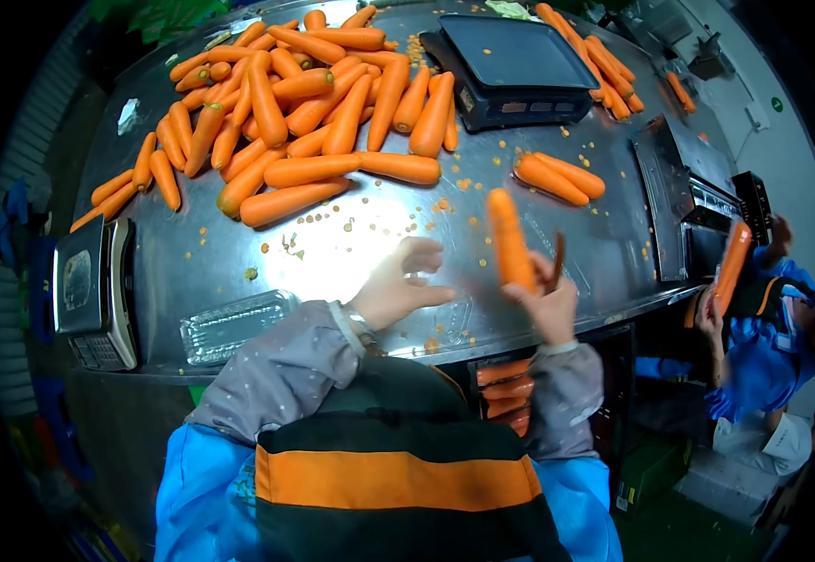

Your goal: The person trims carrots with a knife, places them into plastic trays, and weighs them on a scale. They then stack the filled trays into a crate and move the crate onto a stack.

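Note:
My right hand [551, 314] is closed around the lower end of a carrot [511, 242], which points up and away from me over the metal table [159, 272]. A thin, dark brown, knife-like tool [559, 258] sticks up from the same hand; its other end is hidden in the grip. To the left of the carrot, my left hand [398, 288] hovers with thumb and fingers apart and nothing between them. Two carrots [559, 178] lie side by side beyond my right hand. A clear plastic tray [236, 328] rests by the near edge, left of my left forearm.
A large carrot heap [300, 103] covers the back left. Beside it stands a dark scale [524, 80], with more carrots [594, 61] behind. Another scale [95, 295] is at left, a metal machine [683, 201] at right. A co-worker [768, 328] holds packed carrots [733, 267]. Carrot packs [506, 389] sit below the edge.

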`<act>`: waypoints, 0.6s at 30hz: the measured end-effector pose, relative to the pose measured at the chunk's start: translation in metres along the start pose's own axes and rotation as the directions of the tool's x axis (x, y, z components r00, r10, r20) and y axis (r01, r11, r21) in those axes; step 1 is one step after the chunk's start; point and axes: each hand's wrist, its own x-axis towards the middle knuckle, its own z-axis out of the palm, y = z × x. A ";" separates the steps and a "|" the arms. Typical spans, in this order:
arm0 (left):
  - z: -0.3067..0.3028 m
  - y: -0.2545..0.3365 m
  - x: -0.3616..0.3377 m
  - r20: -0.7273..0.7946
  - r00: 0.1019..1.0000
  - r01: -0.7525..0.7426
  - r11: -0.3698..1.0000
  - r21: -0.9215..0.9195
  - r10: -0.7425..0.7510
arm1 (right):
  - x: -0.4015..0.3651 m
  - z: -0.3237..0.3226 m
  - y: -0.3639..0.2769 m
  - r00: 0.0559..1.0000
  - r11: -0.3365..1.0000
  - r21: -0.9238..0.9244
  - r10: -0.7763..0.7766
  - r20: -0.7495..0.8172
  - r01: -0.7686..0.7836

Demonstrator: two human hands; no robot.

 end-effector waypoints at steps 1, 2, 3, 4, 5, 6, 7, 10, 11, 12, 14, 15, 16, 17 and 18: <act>-0.010 -0.006 -0.001 0.021 0.999 0.048 0.998 0.040 -0.049 | 0.013 -0.022 0.002 0.997 0.995 -0.101 0.009 -0.077 -0.017; -0.020 -0.012 -0.003 0.024 0.989 0.145 0.989 -0.012 -0.144 | 0.022 -0.042 0.005 0.989 0.979 -0.198 0.011 -0.150 -0.041; -0.028 -0.018 -0.006 0.022 0.986 0.166 0.985 -0.056 -0.165 | 0.027 -0.061 0.009 0.979 0.952 -0.287 0.053 -0.198 -0.109; -0.037 -0.022 -0.007 0.010 0.983 0.181 0.978 -0.099 -0.181 | 0.036 -0.077 0.017 0.967 0.914 -0.369 0.084 -0.239 -0.170; -0.045 -0.028 -0.003 -0.042 0.987 0.157 0.987 0.034 -0.156 | 0.044 -0.097 0.042 0.963 0.853 -0.491 0.046 -0.266 -0.176; -0.055 -0.035 0.002 -0.094 0.987 0.144 0.976 0.165 -0.129 | 0.047 -0.113 0.065 0.959 0.775 -0.604 0.006 -0.284 -0.183; -0.063 -0.033 0.004 -0.141 0.985 0.141 0.946 0.293 -0.103 | 0.047 -0.110 0.063 0.952 0.694 -0.678 0.034 -0.305 -0.242; -0.080 -0.013 0.026 -0.235 0.944 -0.015 0.744 0.668 0.231 | 0.037 -0.078 0.031 0.906 0.415 -0.810 0.099 -0.412 -0.414; -0.089 -0.010 0.038 -0.233 0.903 -0.045 0.620 0.783 0.361 | 0.036 -0.080 0.035 0.908 0.385 -0.830 0.054 -0.415 -0.403; -0.098 -0.008 0.051 -0.206 0.851 -0.057 0.475 0.878 0.483 | 0.033 -0.075 0.032 0.914 0.406 -0.844 -0.045 -0.402 -0.351; -0.107 0.014 0.067 -0.209 0.835 0.057 0.299 0.952 0.509 | 0.022 -0.064 0.022 0.893 0.431 -0.866 -0.240 -0.381 -0.254; -0.120 0.002 0.084 -0.147 0.784 0.051 0.172 0.984 0.603 | 0.019 -0.066 0.034 0.898 0.527 -0.845 -0.325 -0.297 -0.089; -0.125 -0.004 0.089 -0.170 0.801 0.094 0.161 0.983 0.575 | 0.013 -0.054 0.029 0.905 0.647 -0.762 -0.327 -0.273 0.004; -0.130 -0.007 0.095 -0.192 0.815 0.132 0.147 0.980 0.548 | 0.008 -0.041 0.027 0.933 0.766 -0.642 -0.247 -0.262 0.023; -0.135 -0.008 0.100 -0.212 0.828 0.168 0.132 0.977 0.520 | 0.002 -0.033 0.032 0.942 0.807 -0.587 -0.243 -0.232 0.064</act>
